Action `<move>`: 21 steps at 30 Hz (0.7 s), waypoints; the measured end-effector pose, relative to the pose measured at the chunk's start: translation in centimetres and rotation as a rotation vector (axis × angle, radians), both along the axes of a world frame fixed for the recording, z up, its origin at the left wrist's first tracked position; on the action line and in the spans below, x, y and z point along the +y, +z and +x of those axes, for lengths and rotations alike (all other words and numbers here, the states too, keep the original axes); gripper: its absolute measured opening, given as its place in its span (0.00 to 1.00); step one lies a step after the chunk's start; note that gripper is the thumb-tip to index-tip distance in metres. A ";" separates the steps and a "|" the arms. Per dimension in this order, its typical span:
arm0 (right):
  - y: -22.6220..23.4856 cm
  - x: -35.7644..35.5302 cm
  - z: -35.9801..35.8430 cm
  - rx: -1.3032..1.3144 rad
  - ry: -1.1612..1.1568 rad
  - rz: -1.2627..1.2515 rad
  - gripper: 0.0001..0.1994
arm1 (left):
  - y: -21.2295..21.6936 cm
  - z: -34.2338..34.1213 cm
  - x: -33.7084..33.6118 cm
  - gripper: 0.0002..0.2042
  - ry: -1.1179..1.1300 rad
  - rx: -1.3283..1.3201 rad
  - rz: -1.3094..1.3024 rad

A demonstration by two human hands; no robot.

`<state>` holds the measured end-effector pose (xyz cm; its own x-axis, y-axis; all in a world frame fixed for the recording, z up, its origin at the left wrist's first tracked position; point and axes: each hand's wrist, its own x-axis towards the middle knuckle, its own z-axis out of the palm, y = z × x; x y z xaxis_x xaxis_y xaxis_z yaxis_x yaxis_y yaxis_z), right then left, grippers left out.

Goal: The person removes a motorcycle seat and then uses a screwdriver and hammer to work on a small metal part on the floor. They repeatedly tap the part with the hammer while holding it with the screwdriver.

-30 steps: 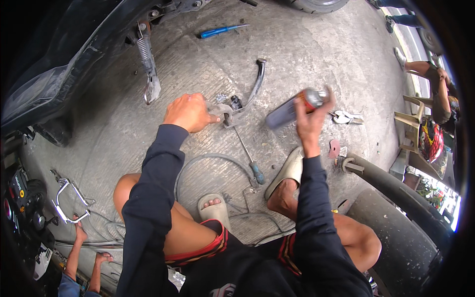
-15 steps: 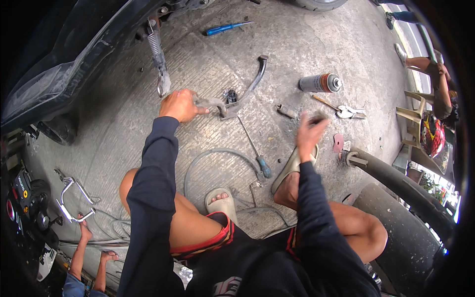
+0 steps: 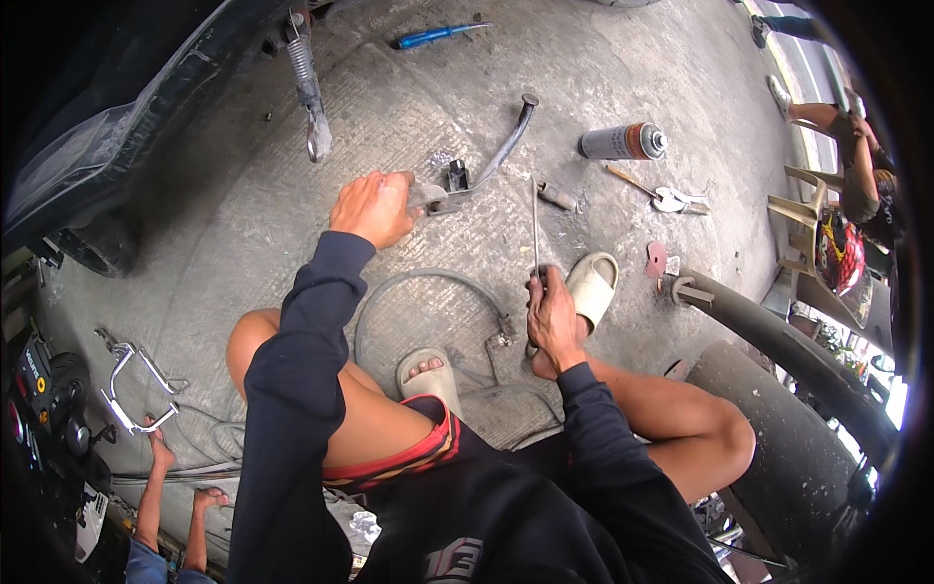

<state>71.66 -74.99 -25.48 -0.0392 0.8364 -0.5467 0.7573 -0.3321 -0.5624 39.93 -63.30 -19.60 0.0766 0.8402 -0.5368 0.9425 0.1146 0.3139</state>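
My left hand (image 3: 375, 209) is closed around the near end of a curved metal pedal lever (image 3: 506, 151), steadying it low over the concrete. A small black part (image 3: 457, 175) stands against the lever's middle. To the right, my right hand (image 3: 555, 316) grips a screwdriver, its thin metal shaft (image 3: 534, 224) pointing away from me. The fingers hide most of its handle. Just beyond the shaft, a short grey cylinder (image 3: 557, 197) lies on the floor.
A spray can (image 3: 623, 142), pliers (image 3: 679, 200) and a blue screwdriver (image 3: 443, 36) lie farther off. A motorcycle's spring-fitted stand (image 3: 309, 102) hangs at far left. A grey hose (image 3: 418, 273) curves before my feet. A thick dark tube (image 3: 778, 341) runs along the right. Other people sit nearby.
My right hand has moved left and picked the screwdriver up from the floor, turning its tip away from me. My left hand stays on the lever. The view has shifted slightly.
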 end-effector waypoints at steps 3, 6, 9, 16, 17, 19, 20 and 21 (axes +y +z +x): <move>4.3 2.9 -1.6 0.070 0.015 -0.196 0.18 | -0.1 0.6 -0.9 0.24 -0.015 -0.011 0.002; 6.4 4.4 -3.0 0.165 0.199 -0.089 0.26 | -0.7 -0.3 -0.8 0.24 0.069 -0.046 0.072; 7.1 5.1 -3.8 0.151 0.360 0.150 0.32 | -1.5 -1.4 -0.8 0.25 0.173 -0.089 -0.009; 8.3 6.9 -5.5 0.002 0.518 0.160 0.27 | -1.9 -1.3 -1.6 0.26 0.153 -0.048 0.059; 8.3 7.1 -5.7 -0.023 0.500 0.079 0.27 | -1.8 -1.2 -1.6 0.26 0.153 -0.044 0.052; 8.2 7.4 -6.1 -0.018 0.467 0.049 0.26 | -1.6 -1.2 -1.5 0.25 0.152 -0.038 0.065; 8.0 7.5 -6.2 0.011 0.455 0.100 0.25 | -1.6 -1.2 -1.5 0.25 0.157 -0.048 0.056; 7.7 7.5 -6.3 0.048 0.448 0.136 0.24 | -1.6 -1.2 -1.5 0.25 0.169 -0.047 0.045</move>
